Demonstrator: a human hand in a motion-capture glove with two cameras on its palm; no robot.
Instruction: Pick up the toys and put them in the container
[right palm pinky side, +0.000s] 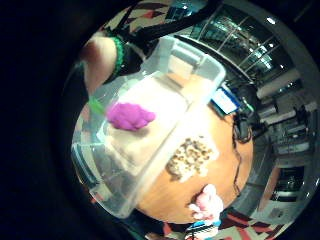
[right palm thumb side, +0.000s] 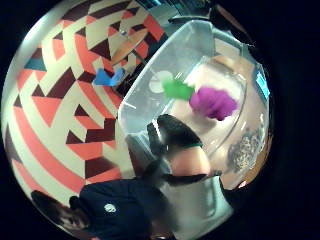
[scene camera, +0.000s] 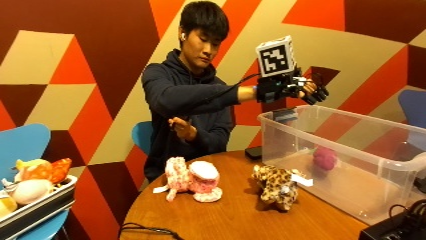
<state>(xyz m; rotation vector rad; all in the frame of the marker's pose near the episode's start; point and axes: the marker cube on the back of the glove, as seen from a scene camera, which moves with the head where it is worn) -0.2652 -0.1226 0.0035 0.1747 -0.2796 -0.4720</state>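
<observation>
My gloved right hand (scene camera: 307, 91) hovers above the near end of the clear plastic container (scene camera: 333, 118), fingers spread and holding nothing. A purple toy (scene camera: 325, 157) with a green part lies on the container's floor; the palm views show the same purple toy (right palm pinky side: 130, 116) (right palm thumb side: 213, 103) inside the container (right palm pinky side: 200, 56) (right palm thumb side: 165, 65) below the palm. On the round wooden table (scene camera: 226, 217) a leopard-spotted plush (scene camera: 276, 185) (right palm pinky side: 192, 156) sits just outside the container wall. A pink and white plush (scene camera: 193, 180) (right palm pinky side: 207, 202) lies further left. The bare left hand (scene camera: 181, 128) is raised near the chest.
A tray (scene camera: 36, 207) of several more toys rests on a blue chair at the left. A dark flat item (scene camera: 253, 152) lies by the container's back corner. Black equipment (scene camera: 394, 227) and cables sit at the table's right front; another cable (scene camera: 146, 230) trails at the front edge.
</observation>
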